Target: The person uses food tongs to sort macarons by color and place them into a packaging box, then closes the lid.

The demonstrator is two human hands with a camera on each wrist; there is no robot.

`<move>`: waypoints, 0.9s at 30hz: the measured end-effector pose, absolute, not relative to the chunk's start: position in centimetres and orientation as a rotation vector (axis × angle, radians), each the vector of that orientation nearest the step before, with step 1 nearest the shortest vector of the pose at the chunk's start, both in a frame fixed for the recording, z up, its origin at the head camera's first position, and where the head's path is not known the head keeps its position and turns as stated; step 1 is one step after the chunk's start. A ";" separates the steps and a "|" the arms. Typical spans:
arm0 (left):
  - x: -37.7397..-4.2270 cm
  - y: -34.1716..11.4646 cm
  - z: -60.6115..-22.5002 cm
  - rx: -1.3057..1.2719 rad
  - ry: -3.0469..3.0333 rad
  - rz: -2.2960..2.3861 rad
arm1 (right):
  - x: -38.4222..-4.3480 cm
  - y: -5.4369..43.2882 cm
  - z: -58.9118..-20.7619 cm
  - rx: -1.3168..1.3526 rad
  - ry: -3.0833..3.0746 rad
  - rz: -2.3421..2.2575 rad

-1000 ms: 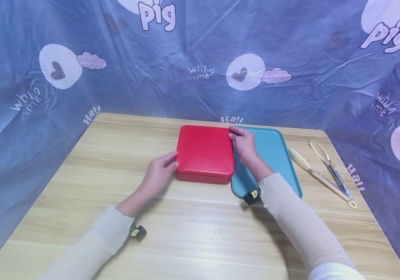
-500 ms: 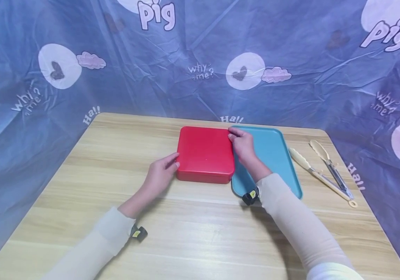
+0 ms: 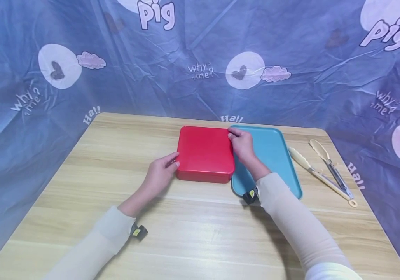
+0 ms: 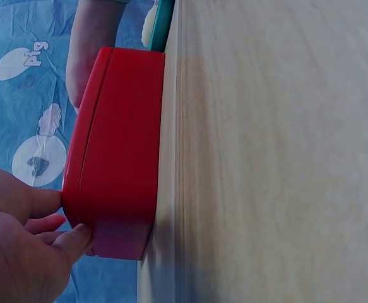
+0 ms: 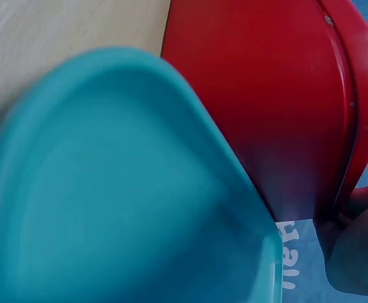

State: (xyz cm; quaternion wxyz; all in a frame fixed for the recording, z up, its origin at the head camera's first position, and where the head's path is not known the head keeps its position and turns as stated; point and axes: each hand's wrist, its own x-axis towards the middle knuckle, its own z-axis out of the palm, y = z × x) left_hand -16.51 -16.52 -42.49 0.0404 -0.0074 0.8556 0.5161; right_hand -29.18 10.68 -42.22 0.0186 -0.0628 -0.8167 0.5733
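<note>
A square red box (image 3: 205, 177) with a red lid (image 3: 205, 149) sits on the wooden table, against the left side of a teal tray (image 3: 268, 146). A thin seam between lid and box shows in both wrist views. My left hand (image 3: 158, 175) is at the box's left side; in the left wrist view its thumb (image 4: 76, 240) lies at the seam and its fingers reach over the lid's edge. At the far right corner my right hand (image 3: 244, 147) holds the lid's edge between thumb and fingers, above the tray. The inside of the box is hidden.
To the right of the tray lie tongs (image 3: 320, 177) with cream tips, spread apart. A blue printed cloth (image 3: 151, 77) hangs behind the table (image 3: 200, 233) and along its sides. Each wrist carries a small black camera.
</note>
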 end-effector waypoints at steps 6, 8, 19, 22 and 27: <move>-16.6 -16.5 -42.4 -0.027 2.628 1.572 | -29.0 10.8 -41.9 -0.103 -2.635 1.609; -16.7 -16.4 -42.4 -0.028 2.628 1.563 | -28.9 10.8 -41.8 -0.080 -2.651 1.567; -16.5 -16.6 -42.5 0.062 2.694 1.508 | -28.5 10.8 -41.6 0.019 -2.701 1.445; -16.3 -16.6 -42.5 0.065 2.703 1.484 | -28.6 10.8 -41.7 0.041 -2.703 1.440; -16.4 -16.7 -42.2 0.040 2.681 1.473 | -28.8 11.2 -41.9 0.064 -2.748 1.441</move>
